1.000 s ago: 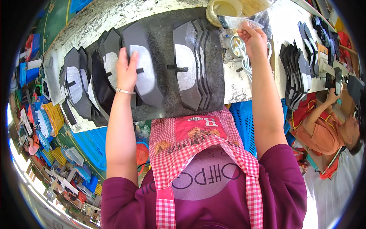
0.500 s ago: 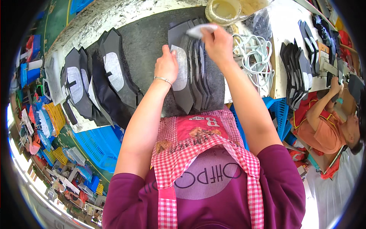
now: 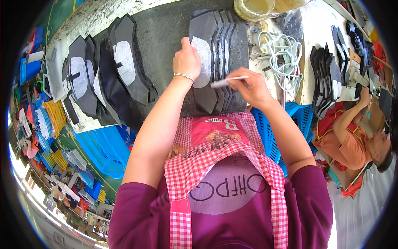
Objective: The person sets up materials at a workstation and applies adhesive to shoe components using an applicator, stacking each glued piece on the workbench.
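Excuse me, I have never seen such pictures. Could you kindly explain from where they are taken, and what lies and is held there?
There is no machine here, only a person's two bare hands. Every picture comes from one wide camera worn on the head, looking down, so straight edges look bent. On the whitish table lies a dark board. The left hand touches a grey piece with a pale patch, the front one of an overlapping row. The right hand holds a thin pale tool. More grey pieces lie to the left.
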Demonstrator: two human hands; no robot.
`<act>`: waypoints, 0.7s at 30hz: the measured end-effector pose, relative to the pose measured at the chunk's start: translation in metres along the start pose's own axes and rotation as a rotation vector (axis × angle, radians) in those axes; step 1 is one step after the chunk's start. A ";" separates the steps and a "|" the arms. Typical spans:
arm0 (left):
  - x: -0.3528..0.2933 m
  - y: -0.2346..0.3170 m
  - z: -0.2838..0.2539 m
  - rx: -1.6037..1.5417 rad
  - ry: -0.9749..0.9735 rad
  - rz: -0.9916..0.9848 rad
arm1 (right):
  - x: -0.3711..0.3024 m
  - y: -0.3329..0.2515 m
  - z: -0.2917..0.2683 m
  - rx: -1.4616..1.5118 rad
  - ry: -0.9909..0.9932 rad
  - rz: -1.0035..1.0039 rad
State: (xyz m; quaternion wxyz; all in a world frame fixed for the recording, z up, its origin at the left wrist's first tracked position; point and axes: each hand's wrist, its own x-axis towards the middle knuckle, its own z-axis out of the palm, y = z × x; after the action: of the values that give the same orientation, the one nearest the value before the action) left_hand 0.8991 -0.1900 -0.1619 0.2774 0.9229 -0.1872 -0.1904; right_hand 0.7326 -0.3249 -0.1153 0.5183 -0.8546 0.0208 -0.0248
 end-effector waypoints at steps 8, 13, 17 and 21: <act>0.017 -0.035 -0.018 -0.628 -0.437 -0.060 | 0.066 -0.014 -0.007 0.061 0.264 0.250; 0.020 -0.037 -0.028 -0.716 -0.556 -0.196 | 0.052 -0.019 0.023 -0.181 0.244 -0.167; 0.024 -0.048 -0.095 0.064 0.272 0.205 | 0.031 -0.019 0.014 -0.032 0.029 0.147; 0.032 -0.117 -0.137 0.520 0.198 -0.241 | 0.062 -0.010 -0.033 0.396 0.425 0.309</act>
State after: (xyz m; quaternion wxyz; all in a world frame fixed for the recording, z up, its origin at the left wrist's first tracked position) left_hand 1.0173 -0.0532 -0.1318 0.0243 0.9926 -0.0907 -0.0767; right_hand 0.7923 -0.3532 -0.0895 0.6560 -0.6997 0.2528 -0.1274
